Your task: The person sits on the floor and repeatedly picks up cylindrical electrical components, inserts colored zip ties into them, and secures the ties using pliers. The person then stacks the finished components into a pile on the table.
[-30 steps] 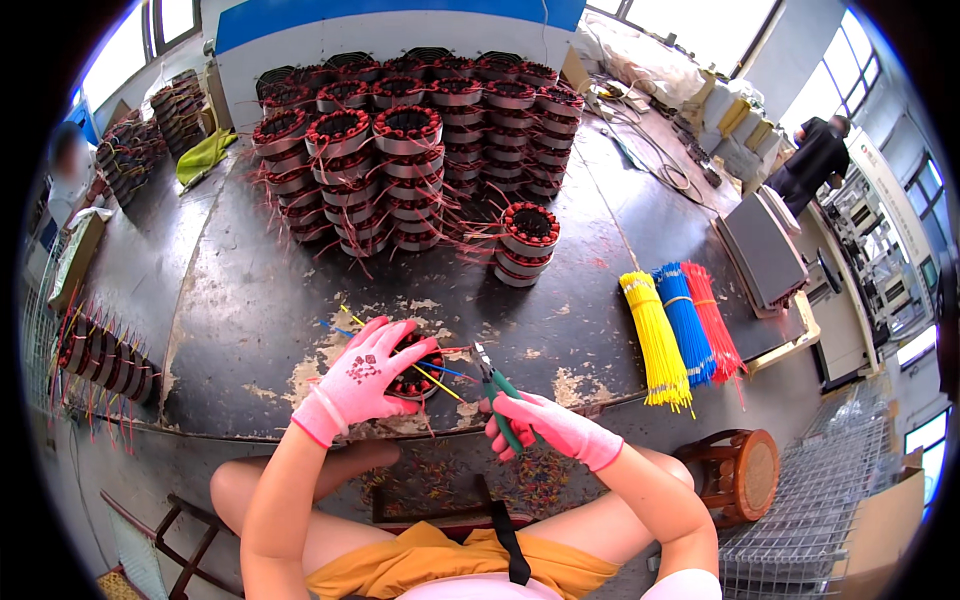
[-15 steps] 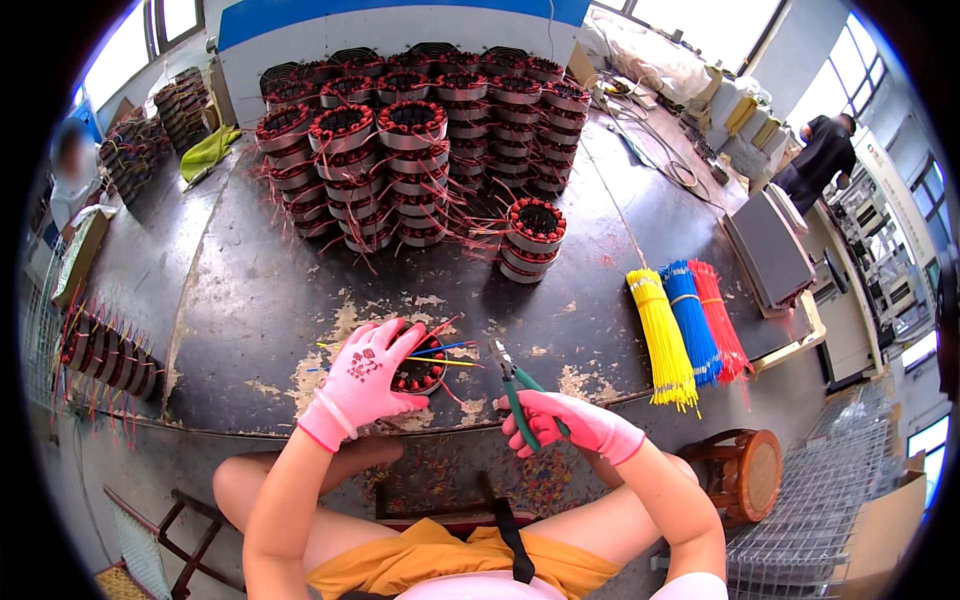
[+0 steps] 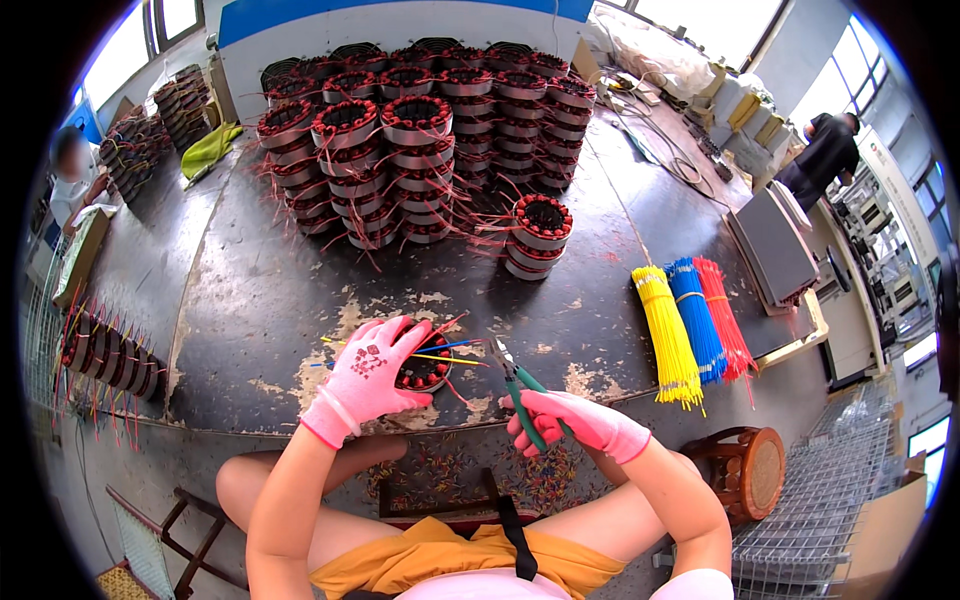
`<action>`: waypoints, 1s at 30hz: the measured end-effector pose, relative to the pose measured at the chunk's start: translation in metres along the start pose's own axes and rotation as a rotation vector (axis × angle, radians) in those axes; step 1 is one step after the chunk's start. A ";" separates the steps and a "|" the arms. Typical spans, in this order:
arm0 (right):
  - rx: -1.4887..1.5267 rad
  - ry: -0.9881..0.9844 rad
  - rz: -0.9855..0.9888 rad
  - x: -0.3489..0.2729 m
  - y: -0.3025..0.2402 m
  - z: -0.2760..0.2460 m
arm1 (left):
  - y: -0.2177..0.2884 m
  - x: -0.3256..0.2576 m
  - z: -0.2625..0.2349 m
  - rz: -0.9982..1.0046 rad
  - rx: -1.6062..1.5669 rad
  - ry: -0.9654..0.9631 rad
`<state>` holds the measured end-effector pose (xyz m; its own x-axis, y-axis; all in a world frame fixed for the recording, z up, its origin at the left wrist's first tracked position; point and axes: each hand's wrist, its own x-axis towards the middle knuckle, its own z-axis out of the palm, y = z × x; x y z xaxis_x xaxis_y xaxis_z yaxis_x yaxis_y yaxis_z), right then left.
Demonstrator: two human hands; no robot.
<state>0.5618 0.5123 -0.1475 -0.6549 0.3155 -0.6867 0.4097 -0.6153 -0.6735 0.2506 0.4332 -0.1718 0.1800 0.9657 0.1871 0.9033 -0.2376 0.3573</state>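
Observation:
My left hand (image 3: 370, 378), in a pink glove, lies over a wound motor stator (image 3: 437, 372) on the dark table, fingers across its top and thumb at its near side. The palm hides the stator's left half. Blue and yellow wires (image 3: 462, 345) stick out to the right from under the fingers, with thin red leads around them. My right hand (image 3: 578, 418), gloved too, is closed around green-handled cutting pliers (image 3: 524, 384). The jaws point up and left, close to the wire ends; whether they touch a wire I cannot tell.
Tall stacks of stators (image 3: 415, 150) fill the table's back, and a shorter stack (image 3: 538, 238) stands nearer. Yellow (image 3: 667, 335), blue (image 3: 696, 318) and red (image 3: 725, 315) wire bundles lie at right. A wired stator row (image 3: 112, 358) sits at left. Wire scraps (image 3: 440, 475) litter the floor.
The whole view has shifted slightly. Both hands keep nearly the same pose, with the pliers still beside the wire ends.

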 end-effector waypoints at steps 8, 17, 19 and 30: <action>-0.026 -0.005 -0.064 0.007 0.001 0.000 | 0.002 0.001 -0.001 0.005 0.001 0.001; -0.109 -0.005 -0.040 0.010 0.008 -0.006 | 0.002 0.003 0.000 0.010 -0.015 -0.003; -0.108 0.002 -0.035 0.014 0.006 -0.004 | 0.003 0.002 -0.001 0.007 -0.019 -0.005; -0.147 0.107 -0.118 0.018 -0.004 0.009 | 0.004 0.001 -0.001 -0.011 -0.007 0.000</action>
<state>0.5427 0.5135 -0.1545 -0.6358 0.4586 -0.6208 0.4276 -0.4603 -0.7780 0.2541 0.4328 -0.1688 0.1701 0.9683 0.1827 0.9025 -0.2276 0.3658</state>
